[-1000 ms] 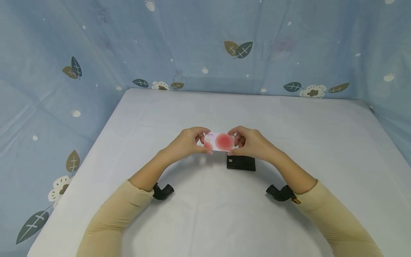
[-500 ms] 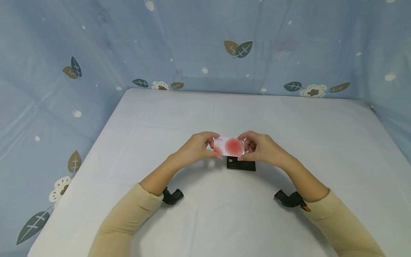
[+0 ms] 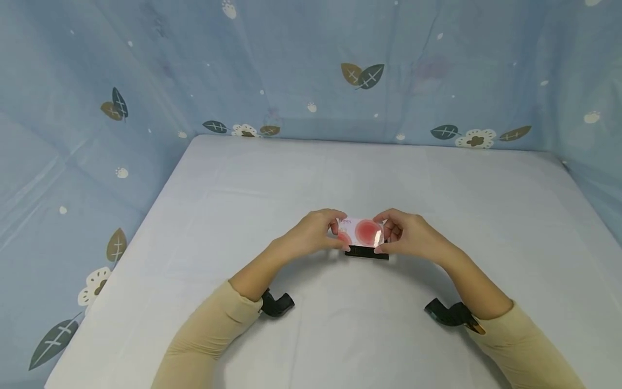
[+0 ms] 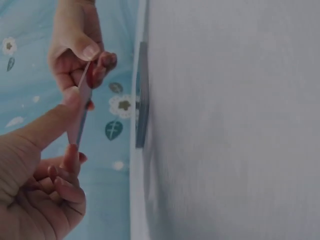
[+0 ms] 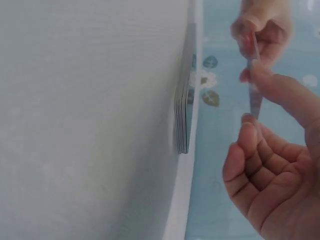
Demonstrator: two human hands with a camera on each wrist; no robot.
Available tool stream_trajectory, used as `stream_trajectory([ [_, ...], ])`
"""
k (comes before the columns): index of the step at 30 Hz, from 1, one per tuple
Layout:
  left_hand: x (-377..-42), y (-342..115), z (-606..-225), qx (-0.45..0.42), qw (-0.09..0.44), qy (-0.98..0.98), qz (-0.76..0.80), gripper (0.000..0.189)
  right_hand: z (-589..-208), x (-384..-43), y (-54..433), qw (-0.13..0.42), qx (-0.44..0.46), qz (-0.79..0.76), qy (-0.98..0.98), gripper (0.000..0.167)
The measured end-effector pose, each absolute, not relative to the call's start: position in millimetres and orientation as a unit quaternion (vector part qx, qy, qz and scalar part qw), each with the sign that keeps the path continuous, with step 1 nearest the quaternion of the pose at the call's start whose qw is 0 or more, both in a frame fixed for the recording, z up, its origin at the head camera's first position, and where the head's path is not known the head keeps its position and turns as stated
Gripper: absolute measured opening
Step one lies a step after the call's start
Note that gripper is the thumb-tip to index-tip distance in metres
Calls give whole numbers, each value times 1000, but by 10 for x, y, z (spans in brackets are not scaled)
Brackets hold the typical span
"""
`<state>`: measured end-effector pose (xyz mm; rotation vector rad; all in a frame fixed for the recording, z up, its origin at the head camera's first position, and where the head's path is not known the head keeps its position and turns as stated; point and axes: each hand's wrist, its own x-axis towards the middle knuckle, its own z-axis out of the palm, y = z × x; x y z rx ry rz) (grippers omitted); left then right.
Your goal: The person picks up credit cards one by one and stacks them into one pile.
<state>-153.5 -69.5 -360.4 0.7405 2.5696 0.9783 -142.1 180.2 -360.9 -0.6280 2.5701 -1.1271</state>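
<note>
A white and pink card (image 3: 364,233) with red circles is pinched at its left end by my left hand (image 3: 311,233) and at its right end by my right hand (image 3: 412,234). Thumbs lie at the near edge and forefingers at the far edge. Beneath it on the table is a stack of cards with a black card (image 3: 365,252) on top, partly covered by the held card in the head view. Both wrist views show the stack (image 4: 143,100) of several layers (image 5: 182,117), with a gap between it and the held card (image 5: 255,104).
A white cloth covers the table (image 3: 272,178). Blue curtains with leaf and flower prints (image 3: 301,65) hang behind and at the sides. Black wrist mounts (image 3: 278,304) stick out from under both beige sleeves (image 3: 214,324).
Both hands have moved right and nearer the person with the pink card between them. It now overlaps most of the black card in the head view. The stack stays where it was.
</note>
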Motion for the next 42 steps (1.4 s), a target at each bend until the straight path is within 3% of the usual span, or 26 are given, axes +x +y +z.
stream_trajectory([
  [29, -1548, -593, -3951, 300, 126, 882, 342, 67, -3836, -1441, 1877, 158, -203, -348, 902, 56],
  [42, -1529, -594, -3981, 300, 149, 886, 321, 63, -3867, -1426, 1869, 172, -207, -335, 903, 55],
])
